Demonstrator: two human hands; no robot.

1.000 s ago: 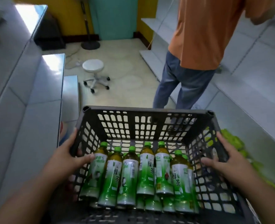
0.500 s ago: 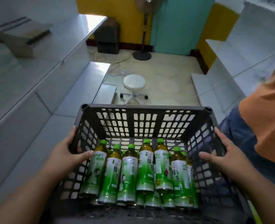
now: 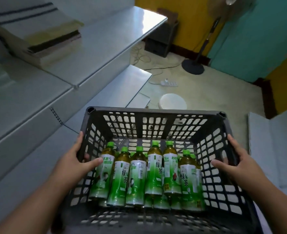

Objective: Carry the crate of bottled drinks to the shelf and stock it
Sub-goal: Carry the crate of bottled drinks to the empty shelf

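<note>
The left hand point(image 3: 73, 160) grips the left wall of the crate point(image 3: 156, 119) at its rim: the thumb lies inside against the lattice beside the nearest bottle, and the other fingers curl over the outside, one fingertip showing through a hole. The right hand point(image 3: 237, 163) clamps the right wall the same way, thumb inside, fingers wrapped round the outer edge. The dark grey plastic crate hangs between the two forearms, held up off the floor, its far wall tipped away from the camera. In it the bottles point(image 3: 153, 169) of green tea, with green caps and green-and-white labels, lean packed together against the near side, one row on top and more caps and bases showing beneath; the far half of the crate floor is bare. To the left runs a white metal shelf point(image 3: 105, 41) in tiers, the upper board shining in the light, with a stack of flat cardboard point(image 3: 55, 43) lying on it. Beyond the crate, on the pale floor, stand a round white stool point(image 3: 172, 103), a white power strip point(image 3: 169, 83) with its cable, and the dark round base of a standing fan point(image 3: 192, 66). A dark box point(image 3: 159, 41) sits against the yellow wall next to a teal door.
</note>
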